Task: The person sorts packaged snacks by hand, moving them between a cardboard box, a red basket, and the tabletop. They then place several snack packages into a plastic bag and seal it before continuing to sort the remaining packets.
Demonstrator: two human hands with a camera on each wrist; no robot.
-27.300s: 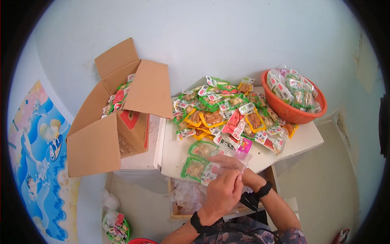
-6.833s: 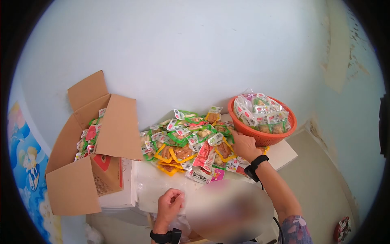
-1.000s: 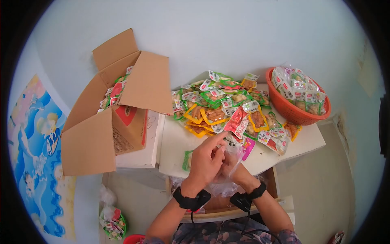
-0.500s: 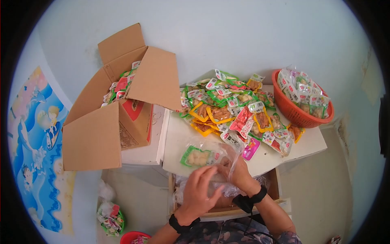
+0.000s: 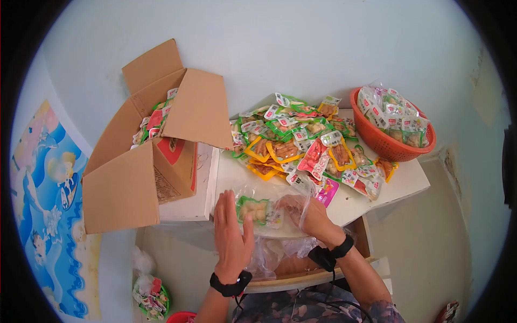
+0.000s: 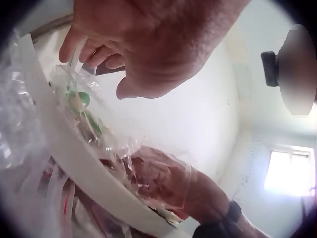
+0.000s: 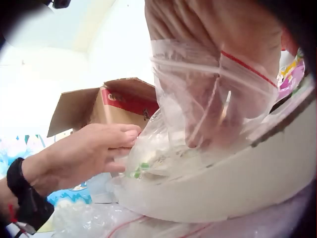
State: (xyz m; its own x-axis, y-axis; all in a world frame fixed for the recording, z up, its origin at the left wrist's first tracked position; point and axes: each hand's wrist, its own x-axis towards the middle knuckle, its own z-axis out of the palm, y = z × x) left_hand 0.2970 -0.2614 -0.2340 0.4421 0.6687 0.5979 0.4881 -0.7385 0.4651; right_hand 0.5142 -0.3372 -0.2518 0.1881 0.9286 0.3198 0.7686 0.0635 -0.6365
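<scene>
A clear zip bag (image 5: 253, 190) lies on the white tabletop with a green-edged snack packet (image 5: 256, 210) inside. My right hand (image 5: 307, 214) reaches into the bag's mouth, its fingertips right by the packet's pale end. In the right wrist view, the clear film and red zip line wrap around that hand (image 7: 218, 94), with the fingers pointing down. My left hand (image 5: 232, 231) stands at the bag's far left end, its fingers straight and the thumb apart. From the right wrist view, the left fingertips (image 7: 130, 135) are right at the bag's edge.
Behind the bag is a heap of snack packets (image 5: 291, 134). An orange basket (image 5: 393, 148) of filled bags stands right, and an open cardboard box (image 5: 121, 183) with packets left. A pulled-out drawer (image 5: 269, 282) with plastic bags lies below; a green basket (image 5: 168, 301) is on the floor.
The left hand has moved away from the right hand, leftward to the bag's closed end, and its fingers have straightened. The right hand stays in the bag; the packet now shows inside.
</scene>
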